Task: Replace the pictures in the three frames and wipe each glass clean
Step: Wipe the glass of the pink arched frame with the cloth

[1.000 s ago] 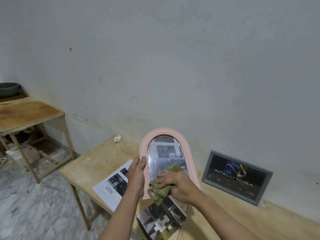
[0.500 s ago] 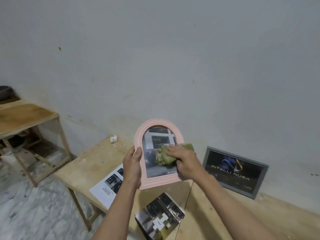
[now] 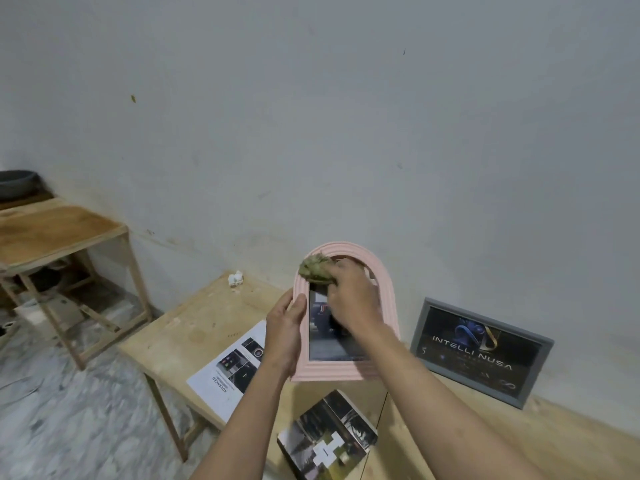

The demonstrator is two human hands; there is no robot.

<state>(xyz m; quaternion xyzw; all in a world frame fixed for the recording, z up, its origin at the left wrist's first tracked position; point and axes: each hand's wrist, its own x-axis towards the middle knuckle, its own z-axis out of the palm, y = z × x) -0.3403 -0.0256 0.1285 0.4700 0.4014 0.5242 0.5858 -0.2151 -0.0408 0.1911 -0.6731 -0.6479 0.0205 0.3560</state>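
Since half a second back: green cloth (image 3: 317, 269) up from mid-glass to the top left of the arch, right hand (image 3: 351, 299) with it; pink arched frame (image 3: 386, 296) about where it was, upright above the table (image 3: 194, 327). Nearest, flat at the table's front: photo print (image 3: 329, 441), then a printed sheet (image 3: 232, 367) to its left. Above these, left hand (image 3: 285, 327) closed on the frame's left edge, thumb across the front moulding, fingers behind, hidden. Right hand bunched shut over the cloth, pressing it on glass and rim. Risks, as judgement: one-sided hold plus push high on the arch could twist or tip the frame out of the grasp; dropped, cracked glass. Cloth riding the rim, missed corners likely. Farther right, grey frame (image 3: 485, 351) leaning on the wall, seemingly done.
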